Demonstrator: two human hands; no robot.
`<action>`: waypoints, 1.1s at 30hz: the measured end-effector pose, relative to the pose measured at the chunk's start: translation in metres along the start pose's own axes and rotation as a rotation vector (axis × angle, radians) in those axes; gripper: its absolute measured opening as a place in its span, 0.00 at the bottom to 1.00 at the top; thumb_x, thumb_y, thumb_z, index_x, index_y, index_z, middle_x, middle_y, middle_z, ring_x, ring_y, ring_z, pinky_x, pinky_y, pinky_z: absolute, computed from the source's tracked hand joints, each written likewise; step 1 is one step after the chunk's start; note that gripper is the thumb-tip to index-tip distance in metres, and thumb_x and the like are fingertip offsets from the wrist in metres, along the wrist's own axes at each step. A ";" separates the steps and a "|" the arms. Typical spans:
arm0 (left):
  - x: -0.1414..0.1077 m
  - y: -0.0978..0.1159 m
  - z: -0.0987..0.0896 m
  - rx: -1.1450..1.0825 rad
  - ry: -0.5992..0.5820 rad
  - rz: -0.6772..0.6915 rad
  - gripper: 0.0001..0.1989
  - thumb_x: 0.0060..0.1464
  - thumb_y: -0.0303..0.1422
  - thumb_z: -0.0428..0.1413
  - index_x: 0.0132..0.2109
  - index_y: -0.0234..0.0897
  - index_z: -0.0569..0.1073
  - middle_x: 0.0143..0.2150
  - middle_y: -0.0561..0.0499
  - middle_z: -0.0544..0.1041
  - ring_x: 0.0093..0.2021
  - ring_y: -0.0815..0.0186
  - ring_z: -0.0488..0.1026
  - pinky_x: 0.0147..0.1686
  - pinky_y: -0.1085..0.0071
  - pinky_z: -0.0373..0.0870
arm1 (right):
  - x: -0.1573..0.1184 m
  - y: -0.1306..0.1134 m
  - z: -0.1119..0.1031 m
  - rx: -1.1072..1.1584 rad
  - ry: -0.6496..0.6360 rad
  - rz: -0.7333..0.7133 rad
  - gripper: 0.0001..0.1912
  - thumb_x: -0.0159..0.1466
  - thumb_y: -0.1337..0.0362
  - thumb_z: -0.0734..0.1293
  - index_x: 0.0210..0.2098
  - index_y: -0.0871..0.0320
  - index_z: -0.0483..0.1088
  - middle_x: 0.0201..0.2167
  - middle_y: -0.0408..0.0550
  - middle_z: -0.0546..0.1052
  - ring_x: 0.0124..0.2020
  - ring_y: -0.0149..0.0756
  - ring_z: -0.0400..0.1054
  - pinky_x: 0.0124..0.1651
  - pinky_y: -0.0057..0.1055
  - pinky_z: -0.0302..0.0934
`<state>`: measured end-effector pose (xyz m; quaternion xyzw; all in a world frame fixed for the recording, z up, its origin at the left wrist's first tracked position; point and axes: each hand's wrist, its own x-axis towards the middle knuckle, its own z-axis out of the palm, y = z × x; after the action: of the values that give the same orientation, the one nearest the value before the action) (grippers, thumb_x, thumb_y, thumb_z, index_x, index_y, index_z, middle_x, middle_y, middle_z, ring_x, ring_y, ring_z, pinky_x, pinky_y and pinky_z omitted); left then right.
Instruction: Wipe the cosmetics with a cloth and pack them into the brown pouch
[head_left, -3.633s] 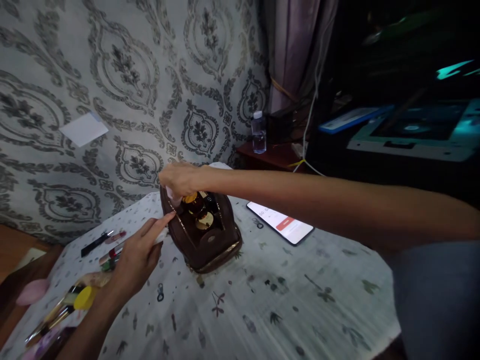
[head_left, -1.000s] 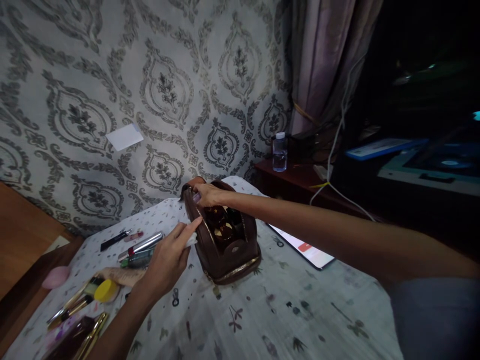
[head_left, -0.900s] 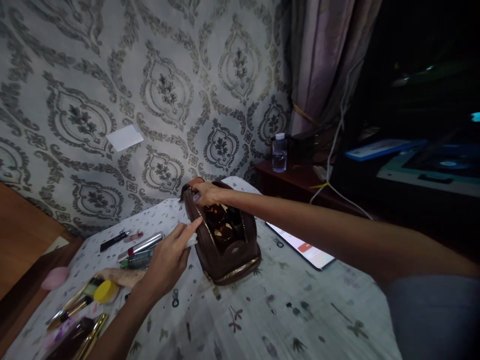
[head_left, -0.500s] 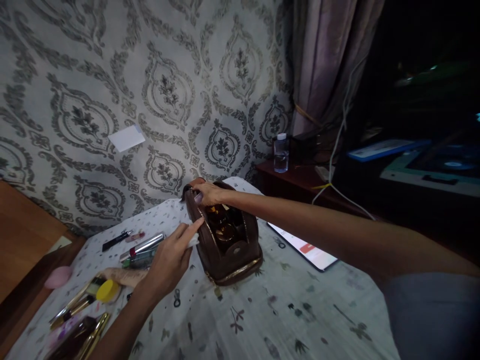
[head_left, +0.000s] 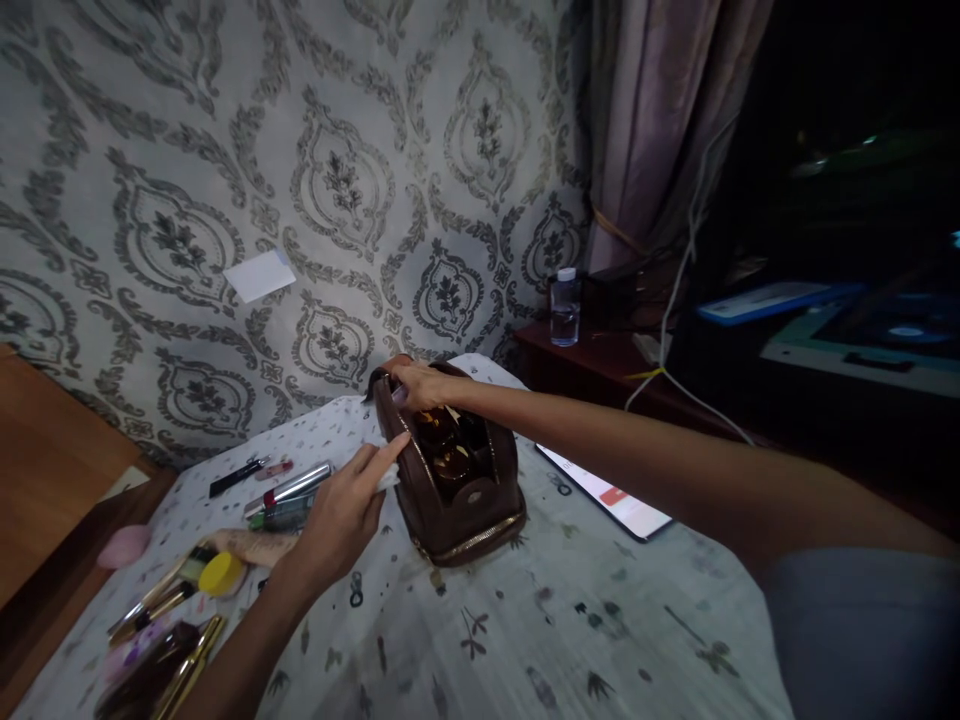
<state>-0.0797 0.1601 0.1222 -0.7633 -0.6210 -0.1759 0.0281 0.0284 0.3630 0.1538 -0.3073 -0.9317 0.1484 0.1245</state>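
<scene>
A brown zippered bag [head_left: 472,520] stands unzipped on the patterned sheet, with amber glass-like items [head_left: 454,462] inside. My right hand [head_left: 420,388] reaches over the bag's far end, its fingers closed at the opening around a small pale item [head_left: 400,396] that is mostly hidden. My left hand [head_left: 352,510] is at the bag's left side, index finger stretched out and touching the zipper edge. The other left fingers are curled around a bit of white material [head_left: 388,478], perhaps tissue.
Cosmetics lie on the left, among them a silver tube [head_left: 300,484], a yellow-lidded jar [head_left: 221,574] and a pink sponge [head_left: 124,546]. A phone [head_left: 607,495] lies right of the bag. A bottle [head_left: 565,308] stands on the red table [head_left: 540,343].
The camera view has shifted slightly, moving the scene a little to the right. Both hands keep nearly the same places at the bag.
</scene>
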 end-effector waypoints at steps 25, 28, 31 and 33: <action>-0.138 -0.028 0.070 0.137 -0.024 -0.157 0.18 0.66 0.40 0.48 0.58 0.37 0.68 0.53 0.41 0.70 0.53 0.54 0.67 0.49 0.57 0.71 | -0.171 -0.088 0.038 0.509 0.190 -0.349 0.09 0.65 0.66 0.63 0.32 0.59 0.76 0.29 0.46 0.77 0.30 0.31 0.70 0.34 0.26 0.60; -0.139 -0.030 0.071 0.120 0.000 -0.183 0.16 0.67 0.36 0.45 0.56 0.37 0.69 0.52 0.42 0.71 0.52 0.56 0.67 0.51 0.58 0.70 | -0.172 -0.105 0.087 0.620 0.078 -0.305 0.10 0.64 0.65 0.63 0.32 0.58 0.76 0.28 0.46 0.77 0.30 0.32 0.70 0.32 0.26 0.61; -0.141 -0.031 0.070 0.091 -0.012 -0.238 0.14 0.67 0.34 0.46 0.54 0.38 0.70 0.50 0.44 0.72 0.51 0.57 0.67 0.50 0.60 0.70 | -0.160 -0.115 0.137 0.809 -0.018 -0.170 0.08 0.61 0.65 0.65 0.32 0.58 0.76 0.28 0.46 0.78 0.30 0.33 0.70 0.32 0.27 0.62; -0.141 -0.032 0.067 0.086 -0.039 -0.294 0.12 0.66 0.31 0.46 0.52 0.38 0.70 0.48 0.46 0.73 0.50 0.58 0.68 0.47 0.63 0.70 | -0.151 -0.119 0.164 0.956 -0.054 -0.058 0.08 0.58 0.64 0.65 0.32 0.59 0.76 0.26 0.45 0.77 0.26 0.32 0.69 0.28 0.26 0.61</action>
<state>-0.1187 0.0522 0.0109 -0.6656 -0.7334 -0.1365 0.0227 0.0295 0.1473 0.0228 -0.1853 -0.7702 0.5647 0.2315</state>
